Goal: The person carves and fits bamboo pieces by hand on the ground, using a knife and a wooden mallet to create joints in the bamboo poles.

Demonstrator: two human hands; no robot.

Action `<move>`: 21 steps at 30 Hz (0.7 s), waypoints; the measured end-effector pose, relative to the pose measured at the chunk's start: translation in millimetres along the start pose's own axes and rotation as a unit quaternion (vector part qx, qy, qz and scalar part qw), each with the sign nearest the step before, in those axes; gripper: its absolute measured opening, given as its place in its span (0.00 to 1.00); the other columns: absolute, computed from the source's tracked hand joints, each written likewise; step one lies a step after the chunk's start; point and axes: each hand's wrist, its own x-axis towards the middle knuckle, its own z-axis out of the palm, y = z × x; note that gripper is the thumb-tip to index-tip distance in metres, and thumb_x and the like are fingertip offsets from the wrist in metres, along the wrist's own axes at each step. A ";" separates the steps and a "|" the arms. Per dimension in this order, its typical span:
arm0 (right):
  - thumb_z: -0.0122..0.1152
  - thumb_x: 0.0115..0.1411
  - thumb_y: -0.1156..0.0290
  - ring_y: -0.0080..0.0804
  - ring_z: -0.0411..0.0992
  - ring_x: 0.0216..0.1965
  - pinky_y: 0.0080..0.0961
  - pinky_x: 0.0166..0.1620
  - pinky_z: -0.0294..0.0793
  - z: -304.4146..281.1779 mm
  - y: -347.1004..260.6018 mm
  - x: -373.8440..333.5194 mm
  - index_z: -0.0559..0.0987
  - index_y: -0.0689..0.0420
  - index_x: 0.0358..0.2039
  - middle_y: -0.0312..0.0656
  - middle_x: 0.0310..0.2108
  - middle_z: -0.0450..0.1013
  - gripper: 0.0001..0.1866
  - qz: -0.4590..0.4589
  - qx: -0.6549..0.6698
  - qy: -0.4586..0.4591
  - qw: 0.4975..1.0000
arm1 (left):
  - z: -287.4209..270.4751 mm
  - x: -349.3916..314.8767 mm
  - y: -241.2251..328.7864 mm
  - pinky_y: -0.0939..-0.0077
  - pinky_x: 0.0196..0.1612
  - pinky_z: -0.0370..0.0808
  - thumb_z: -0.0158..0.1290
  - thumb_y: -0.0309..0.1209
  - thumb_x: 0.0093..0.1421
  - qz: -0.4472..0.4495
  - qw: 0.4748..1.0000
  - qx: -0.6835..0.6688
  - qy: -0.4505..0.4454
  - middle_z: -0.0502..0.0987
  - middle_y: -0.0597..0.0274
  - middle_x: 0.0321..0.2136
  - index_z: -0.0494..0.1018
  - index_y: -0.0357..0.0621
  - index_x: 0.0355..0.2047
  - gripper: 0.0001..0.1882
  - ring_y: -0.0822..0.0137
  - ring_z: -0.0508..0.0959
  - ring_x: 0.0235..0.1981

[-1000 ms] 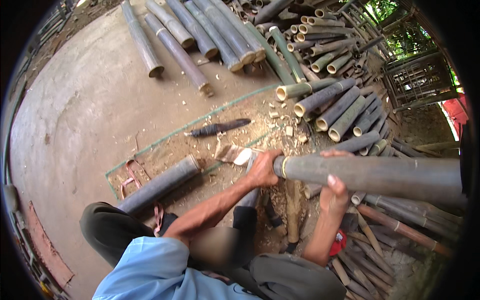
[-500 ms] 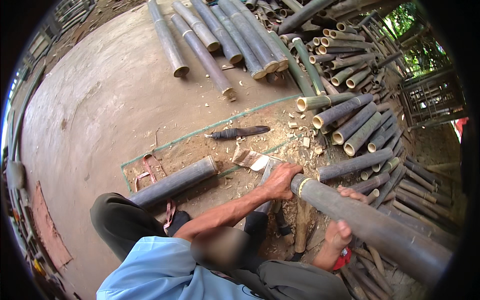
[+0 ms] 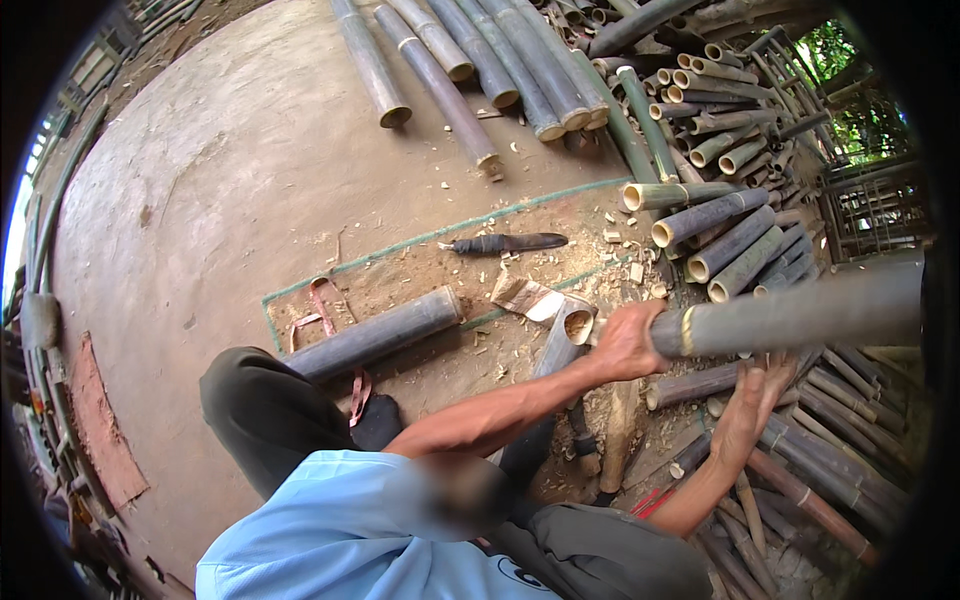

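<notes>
A thick grey bamboo tube [image 3: 800, 315] stretches off to the right, its far part blurred. My left hand [image 3: 630, 343] is wrapped round its near end, beside a pale ring at the joint. Beneath the tube my right hand [image 3: 750, 400] is held with fingers outstretched, the tips close to the underside; whether they bear its weight I cannot tell. Just left of my left hand shows the open, pale end of another bamboo tube [image 3: 560, 348]. A dark knife with a wrapped handle [image 3: 510, 243] lies farther off among shavings.
A bamboo tube [image 3: 390, 328] lies by my left knee, near a reddish strap [image 3: 322, 305]. Several long bamboo poles [image 3: 480, 60] lie at the back, and cut tubes [image 3: 735, 250] are piled along the right. Pieces of wood [image 3: 620, 435] lie between my legs.
The held bamboo tube has swung up at its far end, from sloping toward the lower right to nearly level. My right hand has moved right and up, under it. The view has shifted slightly.
</notes>
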 end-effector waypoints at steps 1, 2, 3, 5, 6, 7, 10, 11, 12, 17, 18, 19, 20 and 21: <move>0.59 0.64 0.52 0.45 0.52 0.69 0.43 0.71 0.45 4.4 -10.7 6.8 0.50 0.58 0.72 0.54 0.69 0.51 0.44 -0.036 -0.098 -0.035 0.994 | -0.9 6.8 17.5 0.57 0.42 0.75 0.65 0.31 0.37 -0.027 0.999 -0.038 0.015 0.77 0.55 0.33 0.72 0.40 0.37 0.24 0.60 0.77 0.36; 0.59 0.64 0.54 0.45 0.53 0.68 0.43 0.71 0.46 3.6 -5.6 3.2 0.51 0.57 0.72 0.55 0.68 0.51 0.43 -0.007 -0.115 -0.035 0.993 | -2.2 14.3 25.5 0.58 0.42 0.75 0.65 0.30 0.36 -0.005 0.993 -0.105 0.059 0.77 0.55 0.32 0.72 0.40 0.38 0.26 0.59 0.78 0.36; 0.59 0.64 0.56 0.46 0.53 0.68 0.43 0.70 0.48 -0.3 9.7 -7.0 0.51 0.57 0.71 0.56 0.68 0.52 0.42 0.026 -0.129 -0.034 0.991 | -6.8 19.1 29.4 0.60 0.43 0.76 0.65 0.29 0.35 0.016 0.981 -0.167 0.100 0.78 0.55 0.31 0.73 0.40 0.39 0.27 0.57 0.79 0.36; 0.63 0.62 0.61 0.48 0.54 0.67 0.43 0.69 0.50 -8.2 33.7 -30.7 0.54 0.57 0.70 0.53 0.67 0.55 0.41 0.117 -0.152 -0.030 0.981 | -19.5 29.0 41.7 0.62 0.44 0.77 0.64 0.29 0.38 -0.003 0.955 -0.257 0.149 0.79 0.54 0.33 0.72 0.37 0.41 0.26 0.60 0.79 0.35; 0.64 0.61 0.62 0.46 0.55 0.66 0.41 0.68 0.52 -38.8 82.6 -46.3 0.57 0.56 0.69 0.53 0.66 0.56 0.39 0.105 -0.219 -0.053 0.969 | -26.3 34.6 41.5 0.62 0.44 0.77 0.64 0.28 0.39 -0.009 0.933 -0.317 0.173 0.79 0.55 0.33 0.72 0.36 0.40 0.25 0.60 0.79 0.35; 0.65 0.60 0.62 0.49 0.57 0.64 0.41 0.66 0.54 -49.7 114.1 -69.0 0.59 0.56 0.67 0.55 0.63 0.58 0.38 0.159 -0.257 -0.047 0.952 | -38.9 39.3 33.2 0.62 0.45 0.78 0.64 0.28 0.40 -0.019 0.906 -0.371 0.201 0.79 0.56 0.34 0.72 0.35 0.40 0.24 0.60 0.80 0.34; 0.66 0.57 0.56 0.62 0.56 0.63 0.50 0.65 0.55 -94.6 197.0 -136.3 0.61 0.61 0.65 0.64 0.61 0.60 0.41 0.272 -0.417 -0.101 0.861 | -79.4 52.3 -9.4 0.63 0.56 0.72 0.63 0.28 0.46 -0.032 0.820 -0.487 0.299 0.78 0.56 0.36 0.72 0.34 0.41 0.21 0.61 0.77 0.43; 0.66 0.57 0.56 0.63 0.57 0.64 0.50 0.65 0.55 -101.4 213.7 -161.7 0.62 0.61 0.65 0.65 0.61 0.61 0.41 0.300 -0.456 -0.108 0.831 | -94.0 55.7 -28.6 0.61 0.60 0.70 0.63 0.29 0.48 -0.044 0.796 -0.514 0.318 0.77 0.56 0.37 0.71 0.34 0.41 0.21 0.60 0.76 0.44; 0.66 0.57 0.55 0.64 0.57 0.64 0.50 0.65 0.55 -104.7 226.2 -180.9 0.62 0.61 0.65 0.66 0.60 0.62 0.41 0.326 -0.493 -0.116 0.798 | -107.7 60.3 -49.4 0.58 0.61 0.69 0.63 0.30 0.49 -0.043 0.769 -0.542 0.335 0.76 0.57 0.38 0.71 0.36 0.41 0.20 0.59 0.75 0.45; 0.65 0.57 0.56 0.64 0.66 0.57 0.52 0.59 0.64 -105.3 232.0 -229.8 0.71 0.62 0.58 0.66 0.54 0.69 0.34 0.416 -0.466 -0.193 0.757 | -151.7 97.5 -118.1 0.50 0.55 0.73 0.66 0.29 0.47 -0.106 0.692 -0.598 0.389 0.74 0.56 0.40 0.74 0.37 0.39 0.19 0.59 0.75 0.42; 0.65 0.57 0.56 0.63 0.68 0.55 0.52 0.57 0.67 -94.9 229.5 -232.2 0.72 0.62 0.56 0.65 0.52 0.71 0.32 0.427 -0.446 -0.209 0.758 | -167.1 104.6 -134.0 0.48 0.54 0.72 0.66 0.29 0.47 -0.100 0.689 -0.587 0.412 0.75 0.56 0.41 0.73 0.36 0.40 0.21 0.58 0.75 0.43; 0.66 0.57 0.56 0.63 0.69 0.54 0.53 0.55 0.68 -82.7 234.3 -236.3 0.74 0.62 0.55 0.64 0.50 0.72 0.30 0.391 -0.456 -0.198 0.775 | -187.7 109.6 -148.8 0.46 0.54 0.72 0.67 0.30 0.48 -0.088 0.687 -0.574 0.437 0.75 0.56 0.42 0.73 0.35 0.42 0.22 0.58 0.75 0.44; 0.66 0.56 0.56 0.63 0.70 0.52 0.54 0.53 0.69 -85.0 228.3 -239.0 0.75 0.61 0.53 0.63 0.48 0.72 0.29 0.353 -0.483 -0.168 0.783 | -189.4 119.1 -155.4 0.46 0.52 0.73 0.69 0.33 0.48 -0.089 0.694 -0.561 0.442 0.75 0.56 0.44 0.72 0.35 0.47 0.28 0.58 0.75 0.46; 0.66 0.56 0.56 0.62 0.71 0.51 0.54 0.51 0.70 -87.8 228.5 -246.8 0.76 0.61 0.52 0.61 0.47 0.73 0.27 0.326 -0.502 -0.146 0.788 | -188.6 123.3 -158.5 0.46 0.53 0.72 0.70 0.36 0.49 -0.118 0.705 -0.542 0.442 0.75 0.56 0.45 0.71 0.37 0.48 0.30 0.58 0.75 0.47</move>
